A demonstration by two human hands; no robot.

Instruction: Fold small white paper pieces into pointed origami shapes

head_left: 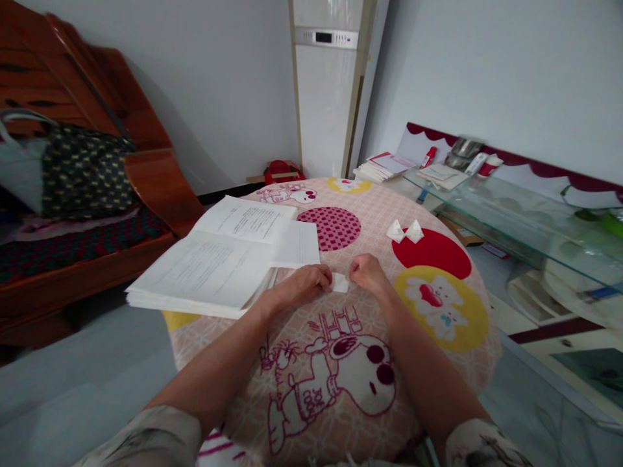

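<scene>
A small folded piece of white paper (pixel 339 283) lies on the patterned tablecloth between my two hands. My left hand (pixel 309 283) has its fingers curled and pressed together at the paper's left edge. On the other side, my right hand (pixel 368 272) is closed, its thumb and fingers pinched at the right edge; the exact contact of the fingertips is hard to make out. Farther back to the right, a folded white paper shape (pixel 405 231) with two pointed peaks stands at the rim of a red circle on the cloth.
A thick open book (pixel 209 259) lies on the table's left side, with a loose printed sheet (pixel 296 243) at its right. A glass shelf (pixel 516 214) holding papers and cups runs along the right. A wooden sofa with a patterned bag (pixel 85 168) stands left.
</scene>
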